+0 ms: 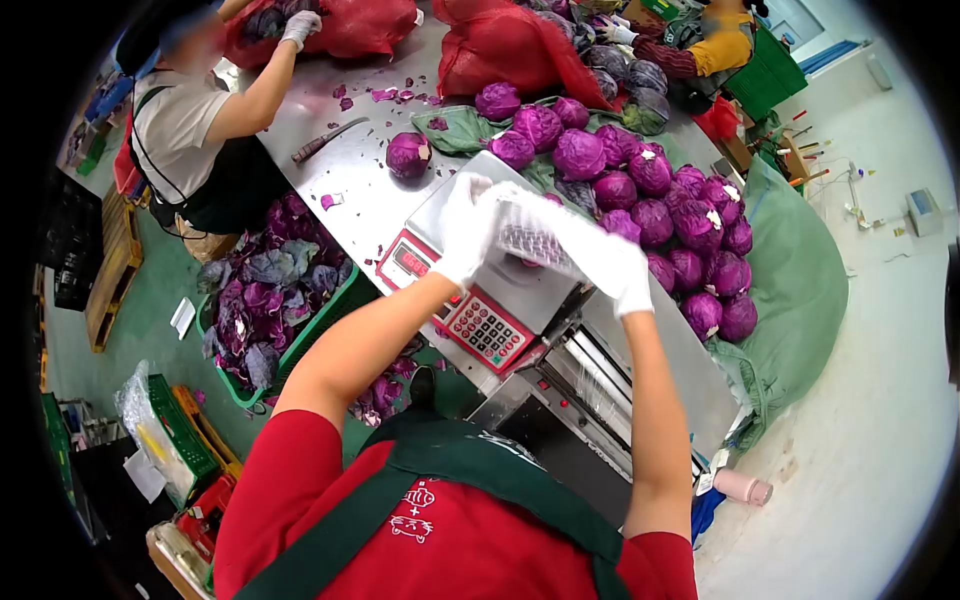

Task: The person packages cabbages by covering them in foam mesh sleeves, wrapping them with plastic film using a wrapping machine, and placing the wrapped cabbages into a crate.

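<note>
My left hand, in a white glove, is raised over the scale with its red keypad panel. My right hand, also gloved in white, is opposite it. Between them they grip a pale grid-patterned sheet, smeared by motion, so I cannot make out its exact kind. Under it the scale's metal plate is partly hidden. A single red cabbage sits on the metal table left of the scale. Many red cabbages are heaped right of it. The film wrapping machine stands in front of my right forearm.
A knife lies on the table among leaf scraps. Red mesh sacks stand at the back. A green crate of cabbage leaves is at lower left. Co-workers stand at upper left and upper right. A pink bottle is at right.
</note>
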{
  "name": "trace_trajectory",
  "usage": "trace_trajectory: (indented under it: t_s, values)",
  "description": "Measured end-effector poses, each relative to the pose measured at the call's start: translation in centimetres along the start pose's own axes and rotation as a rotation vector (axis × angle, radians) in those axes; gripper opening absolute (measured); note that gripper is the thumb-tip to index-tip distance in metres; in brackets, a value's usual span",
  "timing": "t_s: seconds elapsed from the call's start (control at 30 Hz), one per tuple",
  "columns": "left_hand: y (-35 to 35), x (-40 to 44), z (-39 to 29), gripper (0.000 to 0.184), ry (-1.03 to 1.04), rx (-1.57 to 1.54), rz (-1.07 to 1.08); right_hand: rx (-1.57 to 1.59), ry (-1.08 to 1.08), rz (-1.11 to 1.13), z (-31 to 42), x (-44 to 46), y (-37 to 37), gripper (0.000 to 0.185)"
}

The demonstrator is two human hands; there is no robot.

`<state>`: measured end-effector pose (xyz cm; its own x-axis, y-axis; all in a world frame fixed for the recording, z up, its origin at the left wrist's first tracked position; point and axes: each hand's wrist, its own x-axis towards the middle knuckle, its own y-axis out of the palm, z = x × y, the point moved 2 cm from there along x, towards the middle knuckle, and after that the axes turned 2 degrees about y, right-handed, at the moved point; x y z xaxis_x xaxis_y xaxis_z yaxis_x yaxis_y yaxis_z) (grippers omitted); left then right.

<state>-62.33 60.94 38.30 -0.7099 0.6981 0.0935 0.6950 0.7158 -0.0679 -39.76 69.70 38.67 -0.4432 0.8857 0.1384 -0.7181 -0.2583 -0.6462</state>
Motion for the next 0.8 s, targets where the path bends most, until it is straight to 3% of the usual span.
trace_trajectory:
  t_s: [0.03, 0.07, 0.1, 0.13, 0.17, 0.23, 0.27, 0.3, 0.37, 0.43, 0.47, 0.5, 0.53, 0.6, 0.63, 0.7, 0.73, 0.77, 0.8]
  values:
    - [-0.2, 2.2, 0.3, 0.027, 0.038, 0.225, -0.012, -0.035, 0.142, -0.033, -1.1, 2.7, 0.9, 0.031]
    - [0.3, 5.1, 2.3, 0.025, 0.135, 0.614, 0.119, -0.066, 0.285, -0.062, -2.3, 5.4, 1.9, 0.035]
    - [0.8, 5.2, 4.3, 0.025, 0.123, 0.616, 0.113, -0.311, 0.405, -0.055, -2.9, 6.9, 2.6, 0.039]
    - [2.0, 4.9, 6.0, 0.021, 0.211, 0.713, 0.245, -0.010, 0.755, 0.064, -2.2, 6.9, 3.6, 0.045]
    - [2.8, 4.6, 7.1, 0.018, 0.297, 0.809, 0.377, 0.275, 0.695, 0.167, -3.3, 6.4, 4.9, 0.044]
    - [2.5, 3.2, 7.8, 0.018, 0.356, 0.678, 0.322, 1.016, 0.755, 0.280, -2.9, 5.0, 7.1, 0.048]
    - [2.3, 2.7, 8.1, 0.015, 0.369, 0.689, 0.298, 0.895, 0.793, 0.179, -1.9, 3.7, 6.5, 0.043]
    - [1.6, 2.2, 7.1, 0.017, 0.306, 0.692, 0.350, 0.771, 0.837, 0.082, 2.1, 2.1, 5.6, 0.039]
    - [0.7, 0.0, 7.1, 0.026, 0.177, 0.038, 0.455, 0.733, 0.667, 0.012, 3.4, -0.5, 4.5, 0.040]
    - [-0.3, -3.2, 3.1, 0.043, -0.679, -0.781, 0.673, 0.583, 0.526, 0.037, 5.7, -3.4, 2.8, 0.042]
    - [-1.5, -4.9, 1.7, 0.051, -0.997, -0.920, 0.741, 0.538, 0.452, 0.024, 6.2, -5.0, 2.4, 0.041]
    - [-3.2, -6.1, -1.6, 0.056, -1.053, -0.852, 0.668, 0.451, 0.339, 0.057, 6.6, -6.7, 1.7, 0.031]
    - [-3.1, -6.8, -0.8, 0.063, -1.089, -0.904, 0.652, 0.366, 0.225, 0.079, 8.0, -8.2, 1.0, 0.022]
    - [-3.0, -8.2, 1.5, 0.082, -1.129, -0.939, 0.647, 0.293, 0.193, 0.030, 10.9, -11.1, -1.0, 0.021]
    - [-3.5, -9.3, 2.1, 0.088, -1.132, -1.125, 0.781, 0.325, 0.171, 0.028, 12.5, -12.6, -2.0, 0.022]
    - [-5.0, -11.3, -1.6, 0.091, -1.005, -0.891, 0.801, 1.041, 0.632, 0.364, 15.0, -15.5, -3.9, 0.025]
    - [-4.8, -12.3, -1.7, 0.094, -1.190, -0.918, 0.708, 1.054, 0.511, 0.683, 13.2, -16.8, -4.0, 0.028]
    - [-4.7, -13.4, 0.6, 0.095, -1.143, -1.039, 0.898, 0.795, 0.542, 0.929, 12.0, -18.8, -5.5, 0.031]
    - [-4.6, -14.8, -0.3, 0.096, -1.120, -1.036, 0.980, 0.822, 0.482, 0.924, 12.2, -20.5, -5.4, 0.041]
